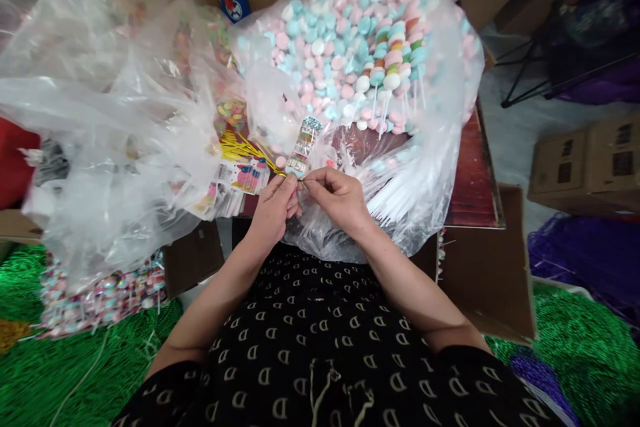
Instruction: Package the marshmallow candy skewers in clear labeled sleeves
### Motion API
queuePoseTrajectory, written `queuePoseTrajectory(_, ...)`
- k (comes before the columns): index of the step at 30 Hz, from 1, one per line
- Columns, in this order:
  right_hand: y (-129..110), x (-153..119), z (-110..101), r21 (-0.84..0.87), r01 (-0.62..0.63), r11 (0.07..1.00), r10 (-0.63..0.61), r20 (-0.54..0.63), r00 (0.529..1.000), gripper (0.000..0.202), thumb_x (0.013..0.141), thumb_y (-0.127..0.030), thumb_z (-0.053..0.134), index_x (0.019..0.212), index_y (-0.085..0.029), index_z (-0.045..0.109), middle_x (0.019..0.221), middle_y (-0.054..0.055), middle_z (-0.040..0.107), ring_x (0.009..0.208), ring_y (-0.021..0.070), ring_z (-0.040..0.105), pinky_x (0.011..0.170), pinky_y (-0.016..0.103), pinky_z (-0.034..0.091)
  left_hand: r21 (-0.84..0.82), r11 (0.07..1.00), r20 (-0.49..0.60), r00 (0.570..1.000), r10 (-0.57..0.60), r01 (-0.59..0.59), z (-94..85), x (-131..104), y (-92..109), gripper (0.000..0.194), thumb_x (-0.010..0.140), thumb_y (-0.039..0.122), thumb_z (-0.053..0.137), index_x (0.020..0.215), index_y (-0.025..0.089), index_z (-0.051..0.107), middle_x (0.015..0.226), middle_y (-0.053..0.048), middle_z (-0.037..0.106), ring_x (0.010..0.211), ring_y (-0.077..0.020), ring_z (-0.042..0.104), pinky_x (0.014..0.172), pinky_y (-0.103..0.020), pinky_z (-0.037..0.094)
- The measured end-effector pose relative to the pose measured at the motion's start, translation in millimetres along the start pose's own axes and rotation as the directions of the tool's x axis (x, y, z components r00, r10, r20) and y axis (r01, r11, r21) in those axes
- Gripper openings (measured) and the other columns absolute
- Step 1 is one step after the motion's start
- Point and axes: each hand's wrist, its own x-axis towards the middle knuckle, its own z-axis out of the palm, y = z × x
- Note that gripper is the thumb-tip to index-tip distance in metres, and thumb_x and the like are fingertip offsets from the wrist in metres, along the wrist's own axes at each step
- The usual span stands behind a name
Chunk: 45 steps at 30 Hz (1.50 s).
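My left hand (273, 208) is closed around the lower end of a wrapped candy skewer (305, 140), whose clear printed bag points away from me. A thin gold twist tie (281, 172) runs across the bag's neck at my fingertips. Thumb and forefinger of my right hand (341, 199) pinch together at that neck, apparently on the tie's end, though the fingers partly hide it. Left of my hands lie a bunch of yellow twist ties (241, 145) and a stack of printed bags (250, 177). Unwrapped candy skewers (393, 60) rest on loose pink, blue and white marshmallow candies (320, 47) beyond.
White sticks (400, 190) lie in the big clear plastic bag (450, 113) at right. Crumpled plastic bags (110, 120) cover the left side. Open cardboard boxes (495, 280) flank the table (473, 180). Green shredded filler (585, 340) and wrapped skewers (107, 293) sit lower down.
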Motion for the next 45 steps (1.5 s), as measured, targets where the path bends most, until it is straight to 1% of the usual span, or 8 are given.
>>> queuePoseTrajectory(6,4,0,-8,0.213,-0.123,0.969,0.099,0.121,0.988,0.035,0.085,-0.052,0.077,0.079,-0.021,0.061,0.066,-0.004,0.064,0.056,0.0091,0.052,0.058,0.025,0.046,-0.074,0.988,0.229,0.967,-0.116,0.136,-6.0,-1,1,0.035,0.087,0.048,0.074,0.072,0.019,0.062,0.047,0.012,0.026,0.037,-0.0049,0.025,0.043,-0.021,0.039)
queuePoseTrajectory(11,1,-1,-24,0.198,-0.030,0.980,-0.020,0.246,0.969,0.035,0.081,-0.054,0.083,0.089,-0.023,0.069,0.085,-0.001,0.070,0.079,0.0135,0.063,0.080,0.030,0.056,-0.084,0.952,0.476,0.851,-0.221,0.294,-12.0,-7,11,0.039,0.093,0.046,0.067,0.066,0.020,0.055,0.046,0.012,0.020,0.035,-0.0042,0.021,0.042,-0.022,0.041)
queuePoseTrajectory(15,-6,2,-35,0.173,0.027,0.985,-0.100,0.428,0.898,0.039,0.086,-0.060,0.076,0.103,-0.025,0.077,0.102,0.003,0.076,0.102,0.0187,0.070,0.099,0.037,0.057,-0.088,0.906,0.555,0.775,-0.301,0.415,-9.8,-12,16,0.038,0.095,0.041,0.063,0.065,0.020,0.055,0.046,0.012,0.018,0.033,-0.0047,0.018,0.040,-0.022,0.039)
queuePoseTrajectory(18,-3,3,-34,0.175,0.022,0.984,-0.094,0.418,0.904,0.043,0.083,-0.065,0.077,0.094,-0.024,0.080,0.092,0.002,0.078,0.094,0.0191,0.073,0.097,0.039,0.059,-0.093,0.882,0.564,0.754,-0.336,0.462,-6.6,-14,16,0.041,0.096,0.042,0.060,0.062,0.020,0.055,0.044,0.011,0.017,0.032,-0.0051,0.017,0.039,-0.022,0.039)
queuePoseTrajectory(23,10,0,-23,0.240,-0.037,0.970,-0.012,0.199,0.980,0.045,0.072,-0.065,0.085,0.079,-0.022,0.075,0.081,0.000,0.076,0.076,0.0161,0.069,0.082,0.035,0.060,-0.160,0.877,0.537,0.786,-0.307,0.452,-1.7,-15,13,0.042,0.097,0.047,0.061,0.066,0.020,0.058,0.045,0.012,0.017,0.033,-0.0049,0.016,0.039,-0.021,0.039)
queuePoseTrajectory(28,13,-2,-14,0.240,-0.039,0.970,0.013,0.110,0.994,0.047,0.081,-0.065,0.078,0.074,-0.020,0.066,0.067,-0.002,0.066,0.062,0.0121,0.058,0.067,0.028,0.053,-0.193,0.879,0.502,0.814,-0.293,0.435,2.0,-13,10,0.041,0.100,0.048,0.060,0.069,0.019,0.057,0.047,0.012,0.019,0.034,-0.0046,0.016,0.039,-0.020,0.038)
queuePoseTrajectory(34,9,-4,-8,-0.105,0.106,0.989,-0.115,-0.082,0.990,0.037,0.092,-0.054,0.069,0.075,-0.021,0.065,0.071,0.000,0.068,0.067,0.0141,0.061,0.069,0.028,0.052,-0.170,0.928,0.374,0.894,-0.249,0.330,6.7,-12,11,0.046,0.102,0.050,0.056,0.068,0.019,0.052,0.048,0.011,0.022,0.036,-0.0046,0.019,0.040,-0.018,0.036)
queuePoseTrajectory(45,10,-1,-10,-0.345,0.293,0.892,-0.318,-0.018,0.948,0.038,0.102,-0.051,0.054,0.079,-0.023,0.066,0.075,0.003,0.069,0.073,0.0179,0.062,0.074,0.031,0.052,0.096,0.995,0.026,1.000,0.002,-0.005,1.2,-1,-10,0.044,0.084,0.060,0.077,0.078,0.022,0.055,0.052,0.010,0.038,0.039,-0.0061,0.031,0.038,-0.022,0.035)
